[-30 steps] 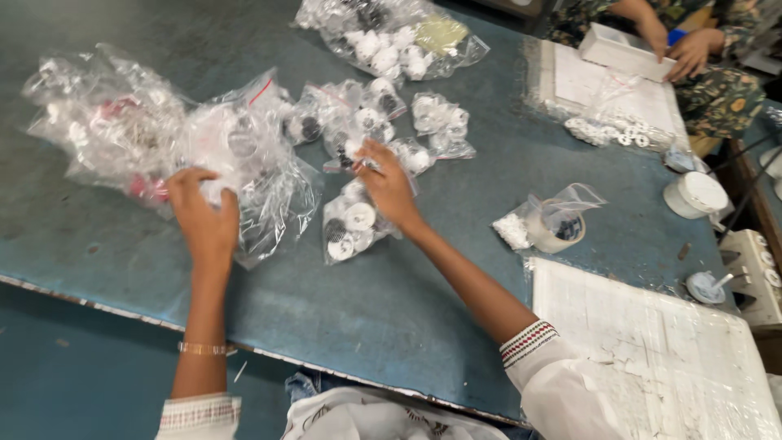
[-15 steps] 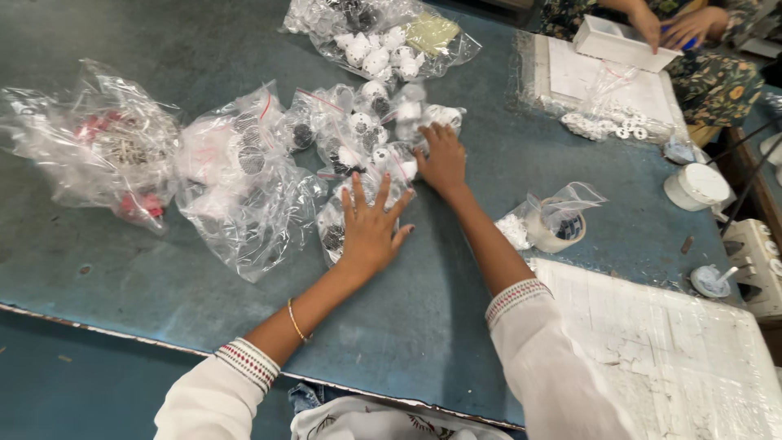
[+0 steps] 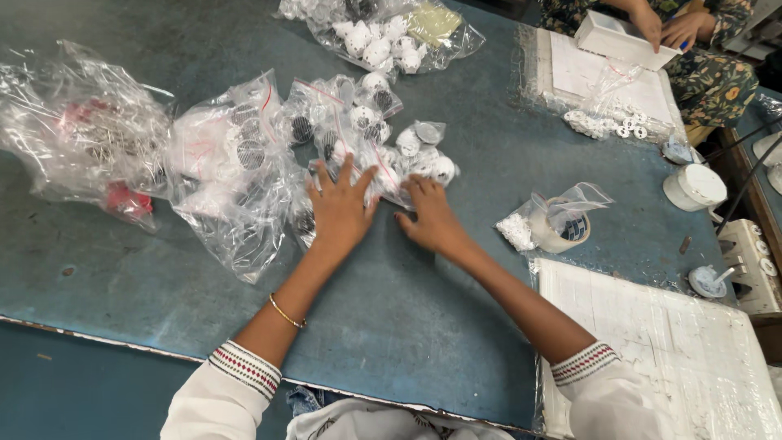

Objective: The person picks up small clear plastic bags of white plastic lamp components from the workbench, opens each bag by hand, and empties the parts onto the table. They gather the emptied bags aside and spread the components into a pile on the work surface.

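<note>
Small parts inside the clear plastic bags [image 3: 358, 138] are blurred behind crinkled film; the round white and dark pieces cannot be identified. Left hand [image 3: 340, 210] lies palm down, fingers spread flat on the bags at mid counter [image 3: 423, 301], gripping nothing. Right hand [image 3: 432, 220] rests just beside it, fingers loosely curled on a bag's edge; grip unclear.

Clear plastic bags [image 3: 358, 138] of small white parts crowd the table [image 3: 407, 310].

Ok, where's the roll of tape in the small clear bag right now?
In the head view, the roll of tape lies on the blue table, to the right of the right hand and just above the white gridded sheet.
</note>
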`<action>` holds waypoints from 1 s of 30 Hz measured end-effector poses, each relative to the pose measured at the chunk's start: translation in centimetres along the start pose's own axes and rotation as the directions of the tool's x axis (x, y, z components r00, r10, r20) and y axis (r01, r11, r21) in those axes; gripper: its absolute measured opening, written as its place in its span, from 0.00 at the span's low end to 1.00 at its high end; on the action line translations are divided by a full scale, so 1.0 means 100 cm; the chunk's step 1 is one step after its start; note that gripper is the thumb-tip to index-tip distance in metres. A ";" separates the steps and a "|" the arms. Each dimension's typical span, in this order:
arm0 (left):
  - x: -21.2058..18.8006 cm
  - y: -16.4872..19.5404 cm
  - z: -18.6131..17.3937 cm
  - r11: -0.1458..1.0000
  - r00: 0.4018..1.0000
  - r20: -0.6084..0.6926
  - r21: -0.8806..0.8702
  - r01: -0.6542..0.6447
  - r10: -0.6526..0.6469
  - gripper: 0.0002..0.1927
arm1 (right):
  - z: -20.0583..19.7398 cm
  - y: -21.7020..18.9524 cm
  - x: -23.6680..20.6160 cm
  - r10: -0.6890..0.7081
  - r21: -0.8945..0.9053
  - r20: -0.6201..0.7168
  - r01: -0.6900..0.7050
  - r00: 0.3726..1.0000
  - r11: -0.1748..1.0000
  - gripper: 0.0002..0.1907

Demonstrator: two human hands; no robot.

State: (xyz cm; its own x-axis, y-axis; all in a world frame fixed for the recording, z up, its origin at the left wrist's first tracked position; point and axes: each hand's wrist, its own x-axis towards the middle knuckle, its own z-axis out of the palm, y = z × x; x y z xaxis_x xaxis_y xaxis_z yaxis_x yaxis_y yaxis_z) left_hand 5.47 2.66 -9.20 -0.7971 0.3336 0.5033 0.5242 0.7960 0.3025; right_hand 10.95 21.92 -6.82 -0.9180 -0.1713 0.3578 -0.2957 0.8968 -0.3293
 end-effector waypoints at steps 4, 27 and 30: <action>0.001 -0.013 -0.001 0.999 0.999 -0.027 0.036 0.035 -0.034 0.27 | 0.001 -0.034 -0.050 -0.124 0.039 0.008 0.124 0.992 0.992 0.29; -0.076 0.056 -0.080 0.772 0.879 0.041 -0.499 -0.394 0.475 0.10 | -0.078 -0.093 -0.185 0.450 0.603 -0.012 -0.353 0.893 0.716 0.11; -0.072 0.063 -0.087 0.797 0.919 0.090 -0.535 -0.279 0.383 0.06 | -0.075 -0.095 -0.185 0.507 0.674 0.069 -0.414 0.859 0.612 0.10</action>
State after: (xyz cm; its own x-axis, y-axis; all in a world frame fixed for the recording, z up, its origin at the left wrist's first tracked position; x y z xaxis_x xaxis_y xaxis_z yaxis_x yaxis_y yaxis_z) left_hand 17.16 0.85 -3.87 -0.5593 0.6569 0.5056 0.8009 0.2711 0.5339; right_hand 32.75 19.61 -3.79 -0.9569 0.2791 0.0809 0.0211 0.3444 -0.9386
